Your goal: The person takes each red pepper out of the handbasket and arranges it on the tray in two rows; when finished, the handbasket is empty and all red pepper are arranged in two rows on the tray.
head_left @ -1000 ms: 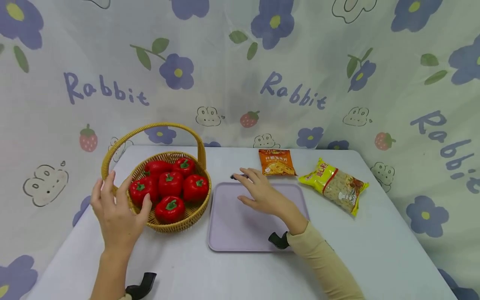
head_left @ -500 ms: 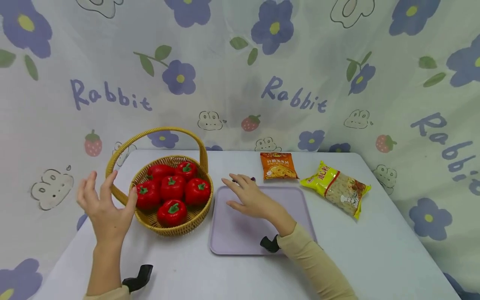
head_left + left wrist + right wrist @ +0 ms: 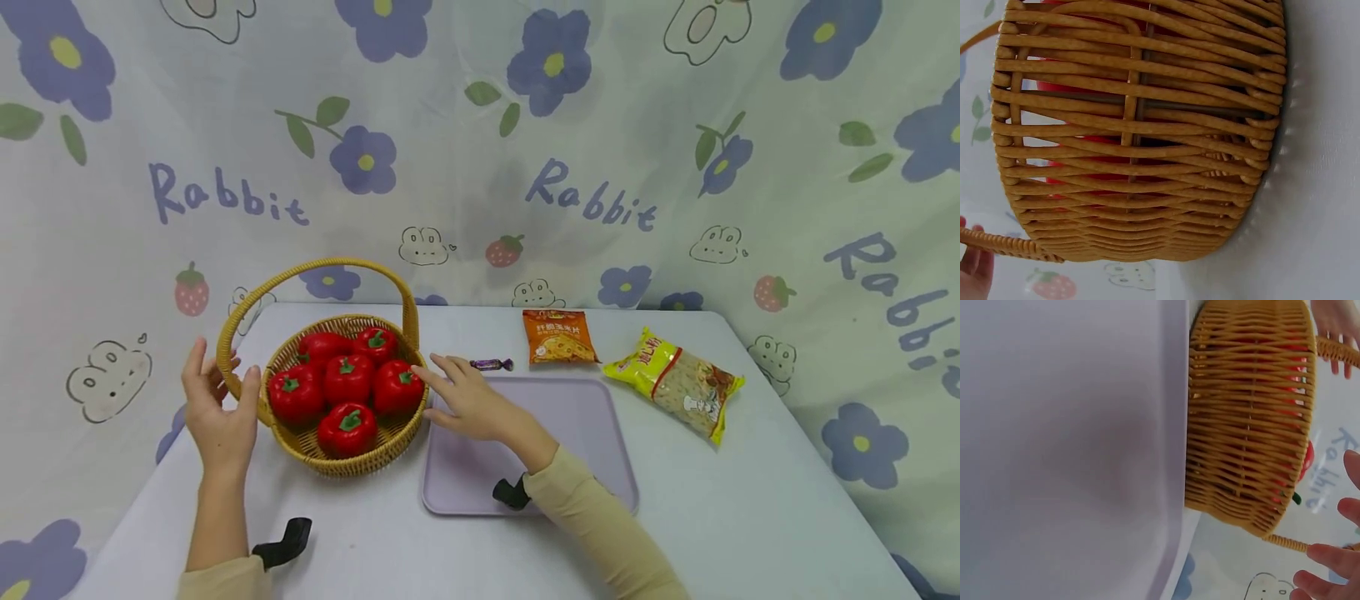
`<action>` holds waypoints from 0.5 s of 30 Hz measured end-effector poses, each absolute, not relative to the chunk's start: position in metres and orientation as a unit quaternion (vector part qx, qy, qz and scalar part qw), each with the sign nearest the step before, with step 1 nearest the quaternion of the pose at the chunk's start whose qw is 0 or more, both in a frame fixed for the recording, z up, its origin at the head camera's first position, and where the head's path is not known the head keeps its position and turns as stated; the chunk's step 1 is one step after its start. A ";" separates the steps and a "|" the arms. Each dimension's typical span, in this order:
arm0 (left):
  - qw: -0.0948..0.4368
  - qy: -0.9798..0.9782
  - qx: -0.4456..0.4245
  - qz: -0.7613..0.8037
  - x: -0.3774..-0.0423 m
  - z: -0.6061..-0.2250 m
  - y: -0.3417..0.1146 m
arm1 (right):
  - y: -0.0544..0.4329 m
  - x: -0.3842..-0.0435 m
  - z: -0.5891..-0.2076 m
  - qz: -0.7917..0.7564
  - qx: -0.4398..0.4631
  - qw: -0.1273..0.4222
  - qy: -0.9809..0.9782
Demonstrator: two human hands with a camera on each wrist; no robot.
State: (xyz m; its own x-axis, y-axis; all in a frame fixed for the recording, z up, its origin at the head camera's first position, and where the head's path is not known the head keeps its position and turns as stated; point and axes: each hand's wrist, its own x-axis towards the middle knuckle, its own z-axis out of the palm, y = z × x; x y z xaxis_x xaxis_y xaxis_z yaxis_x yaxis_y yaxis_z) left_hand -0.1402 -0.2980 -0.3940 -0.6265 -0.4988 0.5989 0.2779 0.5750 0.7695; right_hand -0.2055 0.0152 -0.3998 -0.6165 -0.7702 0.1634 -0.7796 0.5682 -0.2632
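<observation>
At frame left, the left hand [image 3: 222,429] stands wide by the wrapped handle [image 3: 330,262]. At centre, the right hand [image 3: 474,403], also wide, is near the round woven basket [image 3: 341,467].

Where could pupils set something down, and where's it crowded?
Bare: the table between the sleeves, in front of the tray; the table right of the tray, nearer than the yellow bag; the tray itself, below the right hand. Crowded: the basket of red peppers, left hand alongside.
</observation>
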 end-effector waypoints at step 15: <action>0.391 -0.654 -0.043 -0.646 -0.145 -0.396 -0.299 | -0.016 -0.212 -0.422 0.158 0.413 0.005 -0.897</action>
